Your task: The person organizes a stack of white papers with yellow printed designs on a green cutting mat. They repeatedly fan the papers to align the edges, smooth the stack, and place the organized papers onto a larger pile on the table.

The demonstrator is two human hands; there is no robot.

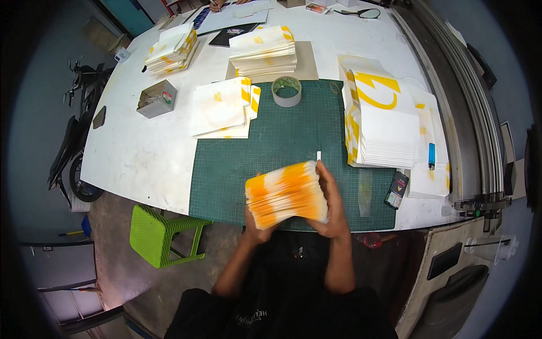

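Observation:
A thick stack of white paper pieces with orange-printed edges (288, 195) is held up between my two hands, over the near edge of the green cutting mat (271, 147). My left hand (257, 230) grips its lower left end, fingers partly hidden behind the stack. On the other end, my right hand (333, 209) is closed, with the thumb along the side. Beyond the hands, a small pile of white and yellow paper pieces (220, 110) lies across the mat's far left corner. A roll of tape (287, 92) rests near the mat's far edge.
Larger white and yellow paper stacks stand at right (387, 124), far middle (262, 53) and far left (171, 50). A grey box (157, 99), a blue lighter (432, 155) and a black pack (397, 189) lie around. Another person's hand (216, 5) writes at the far end. A green stool (164, 234) stands left.

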